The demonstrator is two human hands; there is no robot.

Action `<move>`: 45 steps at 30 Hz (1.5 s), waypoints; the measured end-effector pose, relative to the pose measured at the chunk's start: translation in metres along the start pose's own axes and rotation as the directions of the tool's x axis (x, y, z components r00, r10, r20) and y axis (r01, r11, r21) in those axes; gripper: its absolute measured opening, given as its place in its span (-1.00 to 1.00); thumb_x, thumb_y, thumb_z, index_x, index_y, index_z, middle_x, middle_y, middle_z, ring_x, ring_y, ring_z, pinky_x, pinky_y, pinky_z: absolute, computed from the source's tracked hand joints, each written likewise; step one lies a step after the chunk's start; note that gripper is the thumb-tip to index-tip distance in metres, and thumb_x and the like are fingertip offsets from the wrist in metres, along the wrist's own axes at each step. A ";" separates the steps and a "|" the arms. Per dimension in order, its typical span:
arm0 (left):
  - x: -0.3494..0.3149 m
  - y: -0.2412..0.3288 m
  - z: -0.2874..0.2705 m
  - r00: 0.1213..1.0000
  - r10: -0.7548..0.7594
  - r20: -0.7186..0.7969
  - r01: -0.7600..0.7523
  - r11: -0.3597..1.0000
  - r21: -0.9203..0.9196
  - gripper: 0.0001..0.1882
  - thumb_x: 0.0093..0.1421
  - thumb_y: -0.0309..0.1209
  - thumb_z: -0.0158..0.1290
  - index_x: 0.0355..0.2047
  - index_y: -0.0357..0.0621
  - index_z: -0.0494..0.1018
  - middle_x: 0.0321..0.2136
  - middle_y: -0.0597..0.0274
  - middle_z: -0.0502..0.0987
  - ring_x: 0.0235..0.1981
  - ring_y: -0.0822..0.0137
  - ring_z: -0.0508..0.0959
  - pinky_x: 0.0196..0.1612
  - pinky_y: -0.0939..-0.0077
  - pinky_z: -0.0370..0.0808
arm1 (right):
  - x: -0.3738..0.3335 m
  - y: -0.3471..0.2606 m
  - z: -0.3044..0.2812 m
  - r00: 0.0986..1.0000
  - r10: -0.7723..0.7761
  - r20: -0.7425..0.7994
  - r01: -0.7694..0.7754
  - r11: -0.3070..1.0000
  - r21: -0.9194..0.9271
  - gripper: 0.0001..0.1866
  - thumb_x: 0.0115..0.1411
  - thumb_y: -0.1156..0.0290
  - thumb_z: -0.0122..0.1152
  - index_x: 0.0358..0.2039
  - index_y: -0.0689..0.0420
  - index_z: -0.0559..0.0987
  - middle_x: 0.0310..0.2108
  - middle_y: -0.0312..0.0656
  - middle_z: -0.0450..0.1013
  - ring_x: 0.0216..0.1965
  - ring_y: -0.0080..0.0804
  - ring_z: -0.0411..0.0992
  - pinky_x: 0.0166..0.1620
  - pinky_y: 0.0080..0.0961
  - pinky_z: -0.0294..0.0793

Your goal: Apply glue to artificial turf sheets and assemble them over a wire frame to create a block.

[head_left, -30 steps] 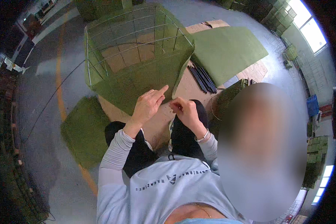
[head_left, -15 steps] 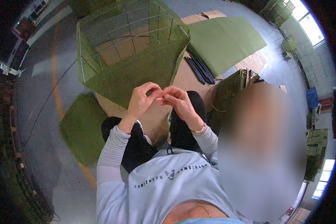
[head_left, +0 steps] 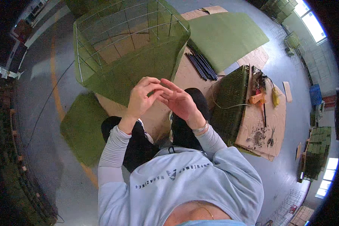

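My left hand (head_left: pixel 142 97) and my right hand (head_left: pixel 180 103) meet above my knees, in front of a wire-framed basket (head_left: pixel 132 79) covered in green mesh. The left thumb and fingers close together at the right hand's fingers; whatever lies between them is too small to make out. My right hand has its palm turned up and its fingers stretched out, with nothing visible on the palm. The basket's near side stands just beyond both hands, on brown cardboard (head_left: pixel 184 77).
Black rods (head_left: pixel 201 66) lie right of the basket beside a green sheet (head_left: pixel 229 37). At right, a green mesh box (head_left: pixel 229 94) adjoins cardboard bearing an orange-handled glue gun (head_left: pixel 257 98), scissors (head_left: pixel 271 138) and dark scraps (head_left: pixel 258 137). Another green piece (head_left: pixel 81 128) lies at left.
My right hand has opened from a pinch, its fingers now spread and palm turned up. A blurred patch at right is gone, so the glue gun and scissors show.
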State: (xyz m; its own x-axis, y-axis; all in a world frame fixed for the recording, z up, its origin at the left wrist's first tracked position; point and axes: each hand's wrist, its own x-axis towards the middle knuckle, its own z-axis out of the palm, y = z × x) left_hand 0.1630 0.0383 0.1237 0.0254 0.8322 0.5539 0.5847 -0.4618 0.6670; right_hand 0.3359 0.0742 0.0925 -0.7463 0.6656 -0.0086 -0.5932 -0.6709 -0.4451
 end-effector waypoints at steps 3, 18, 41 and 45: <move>0.002 0.000 0.002 0.995 0.084 0.058 -0.090 0.989 0.115 -0.87 0.00 -0.46 0.15 -0.39 -0.13 0.52 -0.33 0.24 0.49 -0.24 0.19 0.50 -0.23 0.36 0.48 | 0.000 0.000 -0.003 1.000 0.020 0.024 -0.021 0.999 0.041 -0.35 0.11 0.52 -0.02 0.24 0.24 0.12 0.16 -0.02 0.24 0.18 -0.24 0.23 0.26 -0.28 0.10; -0.001 -0.003 -0.005 0.972 -0.149 0.183 0.195 0.943 -0.269 -0.94 0.03 -0.61 0.10 -0.44 -0.26 0.50 -0.38 0.19 0.56 -0.32 0.29 0.56 -0.22 0.50 0.45 | -0.001 -0.002 -0.020 0.925 -0.315 -0.213 0.238 0.916 -0.322 -0.76 0.17 0.61 0.04 -0.12 0.21 0.48 -0.10 -0.16 0.45 -0.06 -0.39 0.42 0.02 -0.53 0.38; -0.009 -0.006 0.012 0.956 -0.112 0.273 0.158 0.975 -0.154 -0.71 0.17 -0.57 -0.07 -0.08 -0.26 0.41 -0.30 -0.04 0.53 -0.29 0.25 0.56 -0.20 0.38 0.45 | 0.004 -0.020 0.011 0.716 -0.499 0.488 0.279 -0.437 -0.855 -0.77 0.02 0.54 0.21 -0.25 0.20 0.56 -0.25 -0.07 0.49 -0.23 -0.15 0.49 -0.20 -0.38 0.51; -0.010 -0.010 0.017 0.918 -0.173 0.356 0.277 0.923 -0.267 -0.79 0.15 -0.57 -0.06 -0.19 -0.31 0.41 -0.36 -0.12 0.52 -0.31 0.00 0.55 -0.23 0.35 0.44 | 0.006 -0.008 0.011 0.620 -0.321 0.716 0.404 -0.652 -0.642 -0.72 -0.13 0.55 0.22 -0.31 0.16 0.55 -0.31 -0.16 0.47 -0.28 -0.22 0.48 -0.26 -0.38 0.54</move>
State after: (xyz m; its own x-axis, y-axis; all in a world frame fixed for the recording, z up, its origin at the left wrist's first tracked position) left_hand 0.1711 0.0395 0.1029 0.2110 0.9533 0.2159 0.3301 -0.2774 0.9023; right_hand 0.3326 0.0805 0.1062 -0.4886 0.3935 0.7788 0.2787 0.9162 -0.2880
